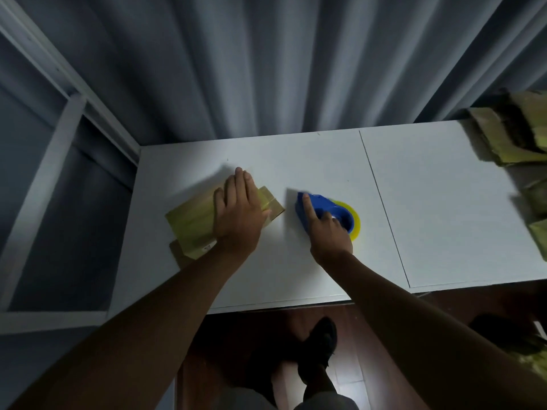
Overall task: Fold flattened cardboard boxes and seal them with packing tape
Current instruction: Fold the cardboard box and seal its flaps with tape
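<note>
While our right hand (327,232) curls round the blue tape dispenser (322,213) — index finger stretched along its top — the yellowish tape roll (353,220) sits just past the knuckles. Left of that grip, our left hand (236,214) presses flat, fingers straight, on the folded cardboard box (192,226). Both rest on the white table (444,202); more cardboard (509,137) lies far right, blurred.

Left hand (238,214) flat (fingers straight); right hand (327,232) gripping.
</note>
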